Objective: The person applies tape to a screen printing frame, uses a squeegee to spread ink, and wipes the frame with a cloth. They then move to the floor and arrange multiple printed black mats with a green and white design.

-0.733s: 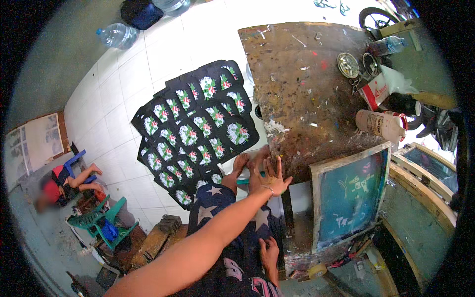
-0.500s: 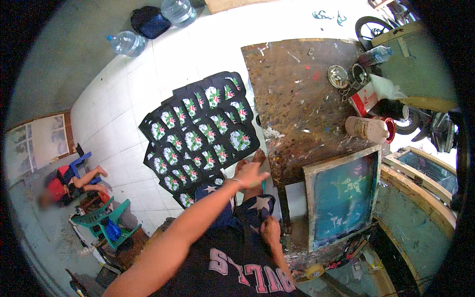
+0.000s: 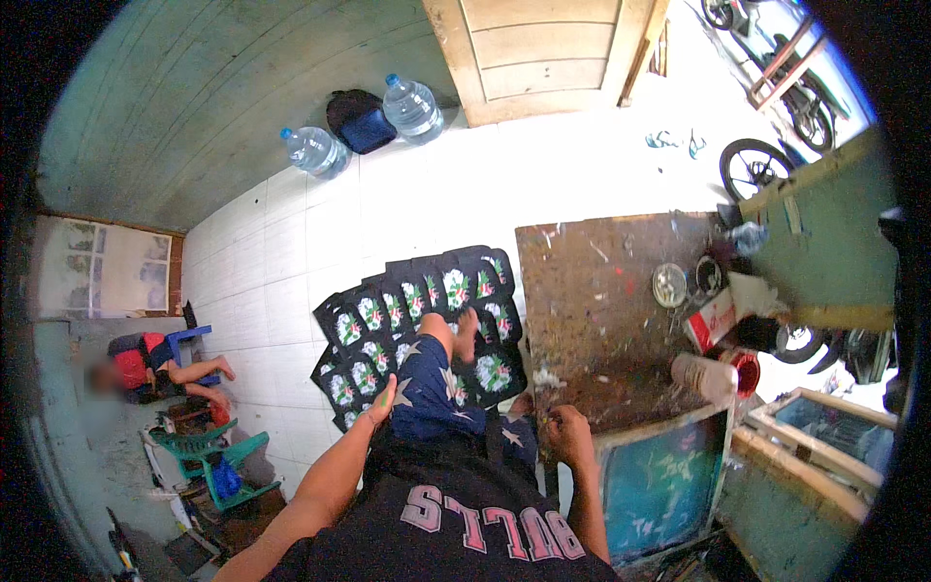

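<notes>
My left hand [image 3: 384, 402] is beside my left thigh, seen edge-on with its fingers stretched out and nothing visible in it. My right hand [image 3: 568, 433] is near the front left corner of the brown worktable [image 3: 611, 320], its fingers curled; whatever they may hold is hidden. Ahead of me on the white tiled floor lie several overlapping black fabric pieces [image 3: 495, 371] with white, green and red prints. My bent leg, in dark blue shorts [image 3: 427, 378] with stars, covers part of them, and my bare foot [image 3: 466, 336] shows over the pieces.
On the table are a round tin [image 3: 669, 285], a red and white box [image 3: 711, 322], a pale bottle [image 3: 704, 378] and a red container [image 3: 745, 371]. A framed screen [image 3: 664, 485] leans at its front. Water jugs [image 3: 413, 111] stand by the wall. Someone sits left, near a green chair [image 3: 218, 461].
My left hand has drawn back from over my foot to my thigh. My right hand has moved up and right to the table corner. One leg has lifted over the fabric; the view has tilted up.
</notes>
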Tool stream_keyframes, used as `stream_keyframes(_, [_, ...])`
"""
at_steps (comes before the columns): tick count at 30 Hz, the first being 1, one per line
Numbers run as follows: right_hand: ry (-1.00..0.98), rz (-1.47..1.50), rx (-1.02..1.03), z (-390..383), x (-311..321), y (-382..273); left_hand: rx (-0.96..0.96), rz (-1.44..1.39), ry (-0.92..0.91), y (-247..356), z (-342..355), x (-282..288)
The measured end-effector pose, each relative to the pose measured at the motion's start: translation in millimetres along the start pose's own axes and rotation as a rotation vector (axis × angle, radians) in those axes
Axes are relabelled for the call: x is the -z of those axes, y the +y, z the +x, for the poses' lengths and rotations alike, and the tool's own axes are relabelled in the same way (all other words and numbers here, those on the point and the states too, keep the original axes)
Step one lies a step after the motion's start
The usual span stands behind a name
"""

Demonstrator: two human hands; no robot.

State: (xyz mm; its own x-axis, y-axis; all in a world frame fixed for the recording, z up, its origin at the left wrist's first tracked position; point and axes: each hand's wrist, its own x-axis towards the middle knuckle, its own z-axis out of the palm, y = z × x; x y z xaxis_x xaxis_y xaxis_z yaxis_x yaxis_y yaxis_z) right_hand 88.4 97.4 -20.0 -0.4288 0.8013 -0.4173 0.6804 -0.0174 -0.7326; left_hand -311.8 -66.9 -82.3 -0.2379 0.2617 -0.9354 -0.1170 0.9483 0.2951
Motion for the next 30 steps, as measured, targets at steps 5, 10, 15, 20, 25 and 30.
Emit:
stream_keyframes(5, [-0.045,0.014,-0.007,125.1,40.3,-70.0,-0.127,0.159,0.020,119.9,65.0,42.3])
stream_keyframes(10, [-0.034,-0.055,0.081,328.1,27.9,-169.2,-0.644,0.361,-0.029,294.7,183.3,91.4])
stream_keyframes(15, [-0.206,-0.180,-0.002,529.7,-63.1,-245.3,-0.673,0.115,0.249,390.2,254.3,200.4])
stream_keyframes(20, [-0.561,-0.552,0.153,613.0,-95.8,-304.1,-0.342,0.130,0.360,334.8,229.7,263.3])
stream_keyframes(25, [-0.896,-0.351,-0.111,738.7,-140.5,-361.6,-0.378,-0.101,0.057,318.0,248.2,298.3])
stream_keyframes(30, [-1.193,-0.935,0.396,939.4,-199.1,-476.6,-0.261,-0.361,0.401,315.6,234.4,351.6])
